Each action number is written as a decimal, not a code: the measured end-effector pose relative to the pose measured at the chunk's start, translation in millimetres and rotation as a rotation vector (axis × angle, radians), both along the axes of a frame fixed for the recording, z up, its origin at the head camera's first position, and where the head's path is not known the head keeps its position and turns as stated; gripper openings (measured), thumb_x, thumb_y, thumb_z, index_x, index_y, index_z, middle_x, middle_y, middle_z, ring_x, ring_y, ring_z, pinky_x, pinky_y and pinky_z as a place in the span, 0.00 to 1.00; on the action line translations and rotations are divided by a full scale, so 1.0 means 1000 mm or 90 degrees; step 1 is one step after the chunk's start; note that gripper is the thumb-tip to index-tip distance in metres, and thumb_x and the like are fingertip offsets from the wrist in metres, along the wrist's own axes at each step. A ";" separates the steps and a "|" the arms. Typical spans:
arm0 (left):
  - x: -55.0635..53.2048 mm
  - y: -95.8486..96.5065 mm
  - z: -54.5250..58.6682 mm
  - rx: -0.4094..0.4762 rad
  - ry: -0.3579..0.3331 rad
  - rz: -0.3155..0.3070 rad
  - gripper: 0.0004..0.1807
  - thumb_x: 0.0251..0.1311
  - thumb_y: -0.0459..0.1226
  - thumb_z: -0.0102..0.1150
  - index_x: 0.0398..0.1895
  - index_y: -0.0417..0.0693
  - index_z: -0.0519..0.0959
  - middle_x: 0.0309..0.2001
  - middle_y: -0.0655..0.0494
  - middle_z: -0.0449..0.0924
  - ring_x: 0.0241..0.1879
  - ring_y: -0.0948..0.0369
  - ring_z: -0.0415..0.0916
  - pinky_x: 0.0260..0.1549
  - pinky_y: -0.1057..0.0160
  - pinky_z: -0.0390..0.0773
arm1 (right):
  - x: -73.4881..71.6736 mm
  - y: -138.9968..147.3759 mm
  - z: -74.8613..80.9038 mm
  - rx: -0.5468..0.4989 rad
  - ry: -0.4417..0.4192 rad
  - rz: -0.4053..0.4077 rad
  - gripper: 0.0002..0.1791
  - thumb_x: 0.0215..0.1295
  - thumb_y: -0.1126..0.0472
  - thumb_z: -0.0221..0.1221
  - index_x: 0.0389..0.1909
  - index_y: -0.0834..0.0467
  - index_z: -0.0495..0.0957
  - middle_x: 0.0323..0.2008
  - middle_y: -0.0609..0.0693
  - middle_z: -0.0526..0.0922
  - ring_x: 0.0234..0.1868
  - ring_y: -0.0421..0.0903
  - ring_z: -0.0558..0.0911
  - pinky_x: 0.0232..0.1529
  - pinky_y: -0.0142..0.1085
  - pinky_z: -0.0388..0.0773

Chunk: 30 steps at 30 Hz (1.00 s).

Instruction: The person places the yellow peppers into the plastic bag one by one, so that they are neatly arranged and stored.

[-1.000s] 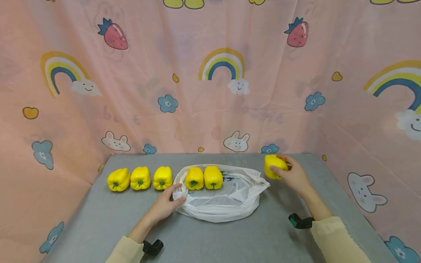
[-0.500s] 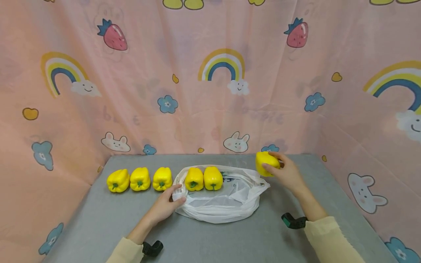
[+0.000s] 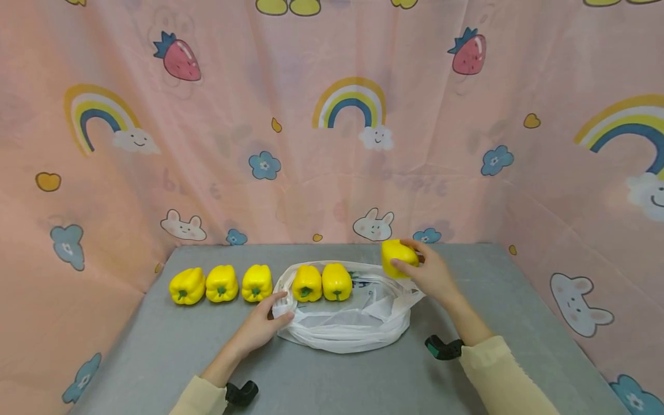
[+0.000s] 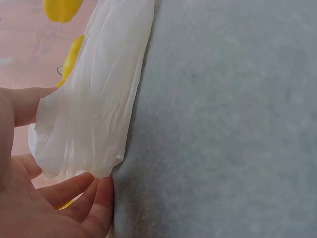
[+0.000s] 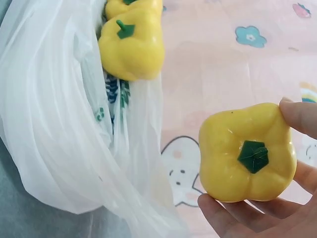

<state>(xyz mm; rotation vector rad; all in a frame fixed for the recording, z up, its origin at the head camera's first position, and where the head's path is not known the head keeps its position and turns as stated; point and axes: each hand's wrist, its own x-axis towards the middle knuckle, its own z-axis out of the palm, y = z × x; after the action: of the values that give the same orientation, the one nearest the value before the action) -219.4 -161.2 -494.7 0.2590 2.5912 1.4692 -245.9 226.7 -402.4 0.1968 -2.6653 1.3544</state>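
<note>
A white plastic bag (image 3: 342,340) lies on the grey table with its mouth spread wide. Two yellow bell peppers (image 3: 336,282) sit side by side in its opening, toward the left. My left hand (image 3: 259,323) holds the bag's left end, thumb and fingers around the thin film; in the left wrist view the thumb's tip is hidden behind the plastic (image 4: 99,89). Above the far right rim, my right hand (image 3: 433,274) grips another yellow bell pepper (image 3: 396,259) between thumb and fingers. Its green stem (image 5: 253,156) faces the right wrist camera.
Left of the bag, three more yellow bell peppers stand in a row: an outer one (image 3: 187,286), a middle one (image 3: 222,283) and one close to the bag (image 3: 257,283). A pink patterned curtain (image 3: 290,202) hangs behind the table (image 3: 332,386) and along both sides.
My right hand has moved left with its bell pepper, from the right of the bag to above the bag's far right rim. The left hand and the other peppers have stayed put.
</note>
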 end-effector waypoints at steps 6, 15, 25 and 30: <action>-0.001 0.000 0.000 -0.002 0.005 0.000 0.33 0.69 0.49 0.62 0.74 0.50 0.68 0.74 0.41 0.62 0.72 0.43 0.61 0.68 0.36 0.61 | -0.004 -0.014 -0.008 0.000 0.004 0.005 0.34 0.69 0.51 0.65 0.72 0.57 0.67 0.65 0.61 0.73 0.55 0.61 0.77 0.54 0.52 0.81; 0.000 -0.001 -0.001 -0.005 0.001 0.002 0.34 0.69 0.50 0.62 0.74 0.51 0.68 0.74 0.41 0.62 0.72 0.44 0.62 0.68 0.36 0.61 | -0.009 -0.032 -0.018 -0.019 -0.003 0.028 0.34 0.68 0.50 0.66 0.71 0.57 0.69 0.65 0.61 0.73 0.53 0.60 0.77 0.53 0.51 0.81; 0.001 -0.001 -0.001 -0.001 -0.002 0.002 0.34 0.69 0.50 0.62 0.74 0.51 0.68 0.75 0.41 0.61 0.72 0.43 0.61 0.67 0.36 0.61 | -0.015 -0.044 -0.037 -0.039 -0.044 0.038 0.35 0.68 0.48 0.66 0.71 0.57 0.68 0.68 0.61 0.70 0.58 0.60 0.76 0.56 0.52 0.79; 0.000 -0.001 -0.001 -0.002 -0.002 0.002 0.34 0.69 0.50 0.62 0.74 0.51 0.68 0.75 0.41 0.61 0.73 0.43 0.60 0.68 0.36 0.60 | -0.015 -0.051 -0.045 -0.043 -0.048 0.041 0.35 0.68 0.49 0.66 0.71 0.57 0.68 0.68 0.61 0.71 0.57 0.59 0.76 0.57 0.52 0.79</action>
<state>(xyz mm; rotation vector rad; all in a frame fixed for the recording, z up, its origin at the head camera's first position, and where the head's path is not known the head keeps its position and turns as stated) -219.1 -162.4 -495.3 0.2523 2.5921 1.4651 -260.9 175.9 -447.0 0.2307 -2.6901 1.4978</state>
